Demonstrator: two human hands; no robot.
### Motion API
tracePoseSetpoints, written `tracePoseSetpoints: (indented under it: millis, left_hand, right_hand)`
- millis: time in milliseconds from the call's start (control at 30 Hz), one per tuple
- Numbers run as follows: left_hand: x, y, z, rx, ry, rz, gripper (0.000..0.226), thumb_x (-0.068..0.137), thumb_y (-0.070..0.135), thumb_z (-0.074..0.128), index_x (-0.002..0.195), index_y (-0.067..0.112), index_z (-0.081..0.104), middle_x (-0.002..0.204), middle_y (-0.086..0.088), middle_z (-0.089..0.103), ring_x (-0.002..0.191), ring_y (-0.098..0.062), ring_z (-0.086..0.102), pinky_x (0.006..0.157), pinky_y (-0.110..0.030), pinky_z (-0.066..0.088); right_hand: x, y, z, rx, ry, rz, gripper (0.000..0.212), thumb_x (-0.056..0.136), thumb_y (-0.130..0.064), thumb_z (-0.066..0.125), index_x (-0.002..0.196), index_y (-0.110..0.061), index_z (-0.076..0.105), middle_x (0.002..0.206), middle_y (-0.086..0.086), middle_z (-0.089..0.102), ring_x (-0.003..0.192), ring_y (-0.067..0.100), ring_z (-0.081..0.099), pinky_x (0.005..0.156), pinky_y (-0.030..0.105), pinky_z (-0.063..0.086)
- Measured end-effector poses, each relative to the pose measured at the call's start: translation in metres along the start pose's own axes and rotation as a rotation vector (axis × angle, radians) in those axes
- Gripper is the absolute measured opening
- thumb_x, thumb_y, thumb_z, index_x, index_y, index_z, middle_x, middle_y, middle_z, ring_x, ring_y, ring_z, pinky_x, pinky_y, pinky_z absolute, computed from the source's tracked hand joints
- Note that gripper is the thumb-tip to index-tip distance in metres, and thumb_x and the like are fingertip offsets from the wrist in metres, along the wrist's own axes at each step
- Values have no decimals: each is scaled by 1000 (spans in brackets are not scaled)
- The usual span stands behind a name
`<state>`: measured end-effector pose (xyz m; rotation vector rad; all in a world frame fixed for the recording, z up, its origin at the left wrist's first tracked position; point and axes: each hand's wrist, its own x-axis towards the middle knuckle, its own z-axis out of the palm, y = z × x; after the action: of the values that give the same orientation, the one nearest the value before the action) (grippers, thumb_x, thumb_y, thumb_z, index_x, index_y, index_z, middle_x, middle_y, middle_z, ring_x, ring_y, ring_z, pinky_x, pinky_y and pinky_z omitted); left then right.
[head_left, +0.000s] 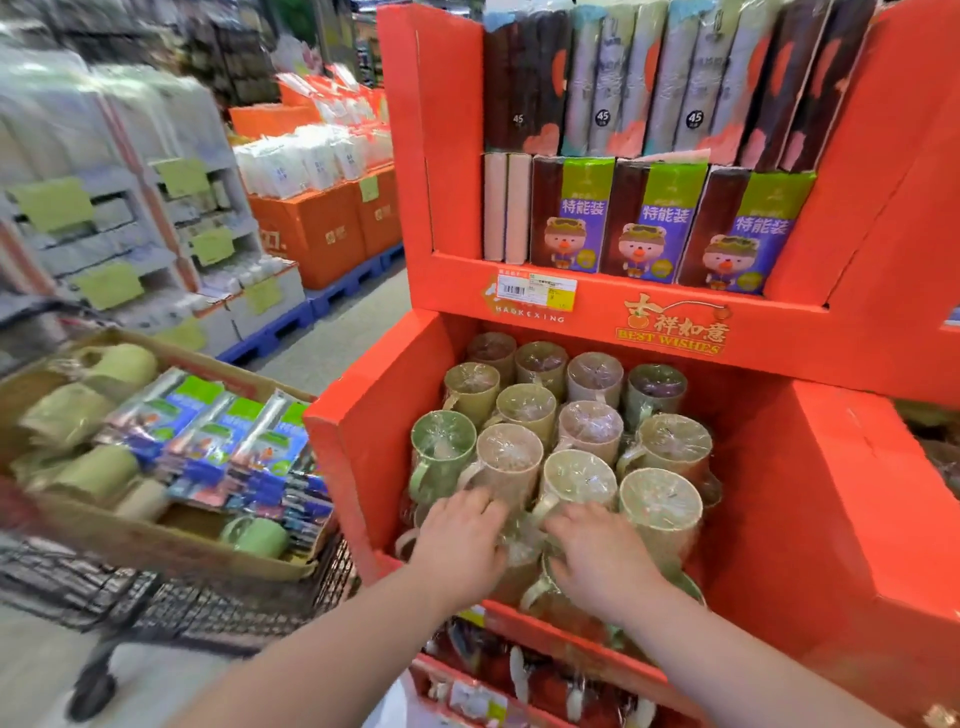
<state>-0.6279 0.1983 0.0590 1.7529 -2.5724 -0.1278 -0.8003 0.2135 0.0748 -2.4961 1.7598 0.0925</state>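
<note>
Mugs (524, 408) wrapped in clear film stood packed rim-up in the middle bin of the red display stand (810, 493), rows of green, beige and pinkish ones filling it from the back wall to the front lip; both bare arms reached over that front lip into the bin. From where I stood, the left hand (460, 543) lay on the front row towards the stand's left wall, fingers a little apart and draped over the film, gripping nothing that I could see; the right hand (602, 564) rested just beside it, nearer the stand's middle, fingers likewise loose and spread across a wrapped mug, palm down. On the stand's upper shelf stood upright packets (654, 223) with a cartoon figure; a price label (537, 291) was stuck to the shelf edge below them. Left of the stand waited a wire cart (208, 597) carrying a cardboard box (156, 540) of more mugs and packets.
</note>
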Motion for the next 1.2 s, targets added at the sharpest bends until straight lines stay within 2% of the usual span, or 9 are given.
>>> tracePoseSetpoints:
  millis: [67, 267, 400, 533, 600, 800, 967, 1200]
  left_hand:
    - [-11, -8, 3, 17, -45, -43, 47, 88, 34, 46, 131, 17, 45, 131, -3, 49, 121, -25, 46, 99, -37, 36]
    - [-47, -44, 11, 29, -127, -139, 43, 88, 34, 47, 128, 19, 46, 127, -4, 52, 119, -28, 49, 96, -37, 38]
    - [-72, -80, 18, 24, -142, -172, 53, 86, 34, 47, 137, 20, 40, 126, -5, 52, 118, -28, 50, 95, -37, 38]
    - [-102, -127, 19, 17, -175, -208, 42, 86, 34, 47, 124, 17, 47, 122, -7, 53, 115, -30, 51, 93, -38, 39]
    - [-118, -155, 19, 10, -187, -237, 40, 88, 36, 47, 124, 18, 46, 124, -5, 51, 118, -28, 49, 95, -37, 38]
    - [-166, -239, 20, 13, -193, -255, 46, 90, 39, 47, 131, 19, 42, 126, -5, 50, 119, -28, 48, 96, -40, 38]
    - [-203, -305, 18, 8, -190, -310, 44, 90, 40, 46, 129, 20, 43, 125, -4, 49, 120, -27, 47, 99, -39, 39]
    - [-223, -357, 15, -9, -189, -346, 40, 91, 39, 48, 126, 20, 44, 125, -3, 50, 119, -26, 47, 102, -40, 38]
  right_hand:
    - [6, -9, 5, 15, -13, -38, 39, 90, -28, 45, 128, -20, 50, 129, 1, 50, 125, 24, 42, 102, 36, 39]
    - [19, -45, 17, 20, -79, -101, 38, 91, -29, 44, 127, -18, 50, 124, 4, 52, 121, 26, 46, 98, 35, 41]
    - [31, -82, 25, 20, -111, -136, 36, 91, -30, 45, 125, -20, 51, 122, 4, 53, 118, 27, 48, 96, 36, 42]
    - [43, -135, 30, 54, -147, -166, 35, 90, -29, 45, 124, -21, 52, 127, 1, 51, 120, 27, 50, 93, 36, 44]
    - [50, -165, 32, 46, -166, -180, 35, 89, -29, 46, 123, -20, 52, 131, 2, 49, 121, 28, 49, 94, 36, 43]
    - [79, -251, 40, 2, -198, -160, 35, 92, -28, 45, 126, -20, 51, 127, 6, 52, 121, 28, 48, 96, 37, 43]
    - [98, -314, 46, 6, -219, -165, 34, 91, -28, 46, 124, -20, 50, 126, 6, 51, 120, 28, 47, 94, 37, 43]
    - [120, -363, 47, 27, -258, -177, 32, 91, -28, 46, 122, -21, 51, 120, 6, 52, 115, 28, 51, 89, 35, 44]
